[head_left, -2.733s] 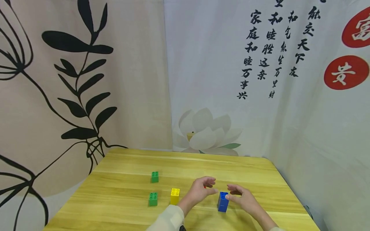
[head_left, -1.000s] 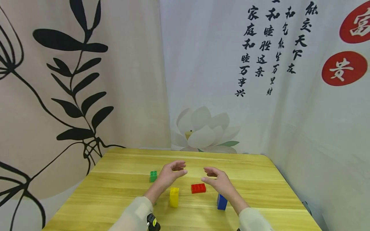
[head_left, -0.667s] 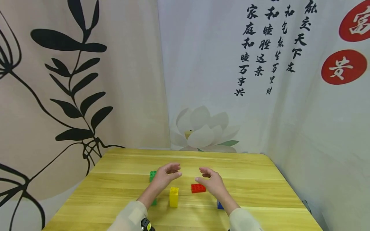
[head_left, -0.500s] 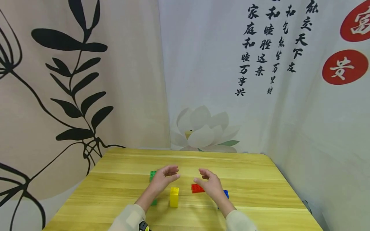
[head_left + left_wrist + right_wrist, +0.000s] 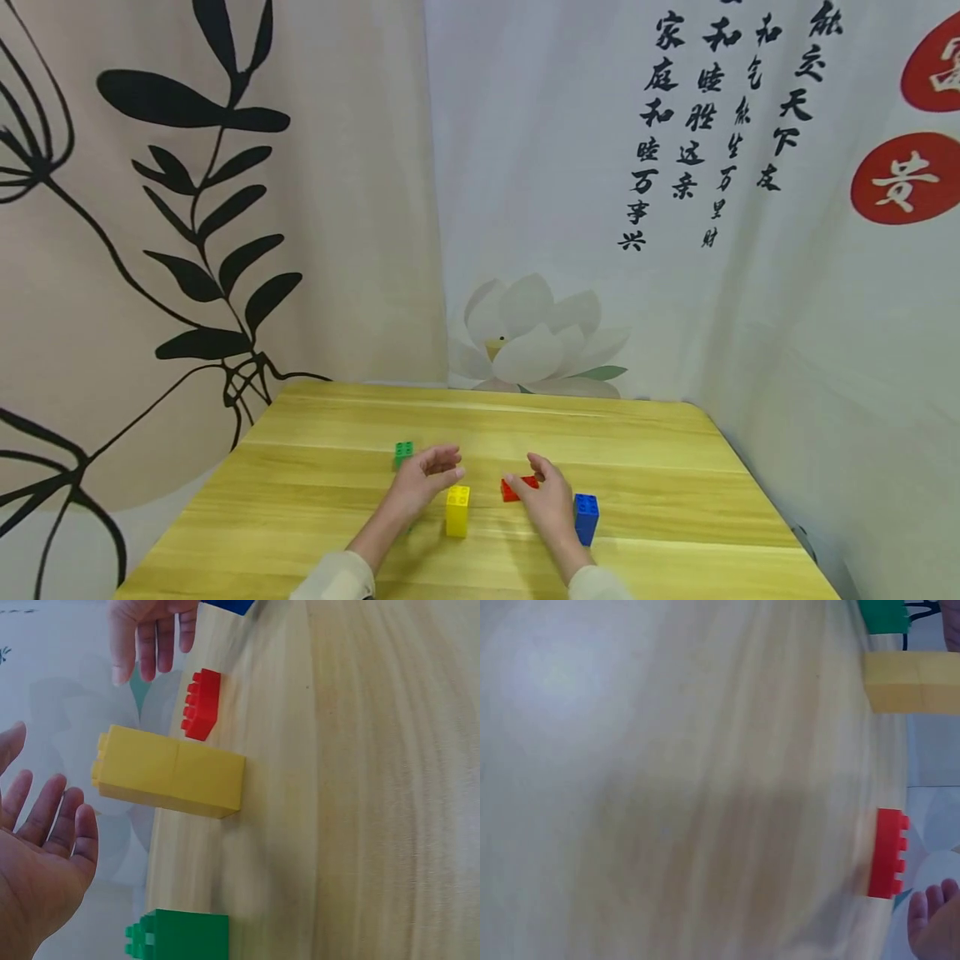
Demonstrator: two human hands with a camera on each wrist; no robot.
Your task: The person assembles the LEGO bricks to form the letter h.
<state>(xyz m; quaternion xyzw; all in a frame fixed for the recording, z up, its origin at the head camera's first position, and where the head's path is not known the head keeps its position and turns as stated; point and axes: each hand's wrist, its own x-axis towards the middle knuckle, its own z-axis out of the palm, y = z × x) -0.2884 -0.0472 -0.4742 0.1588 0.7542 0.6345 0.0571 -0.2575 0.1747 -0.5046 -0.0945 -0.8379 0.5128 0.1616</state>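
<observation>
My left hand (image 5: 420, 485) hovers just left of a yellow block stack (image 5: 457, 512), palm facing inward, holding nothing. A seam across the yellow stack (image 5: 169, 772) shows in the left wrist view. My right hand (image 5: 547, 504), also without anything in it, hangs by a flat red brick (image 5: 511, 491), its thumb overlapping that brick in the head view. The red brick (image 5: 885, 853) lies studs up on the table in the right wrist view, near the right hand's fingers (image 5: 934, 896). Just right of this hand stands a tall blue block (image 5: 587, 518).
A green brick (image 5: 402, 454) sits farther back, left of the left hand. Another green brick is almost wholly hidden behind the left wrist. The wooden table (image 5: 675, 467) reaches back to a printed cloth wall (image 5: 360, 250).
Both hands have moved left from around the blue block, and the red brick has come into view. Over the last half second the right hand has lowered slightly. The blocks stay put.
</observation>
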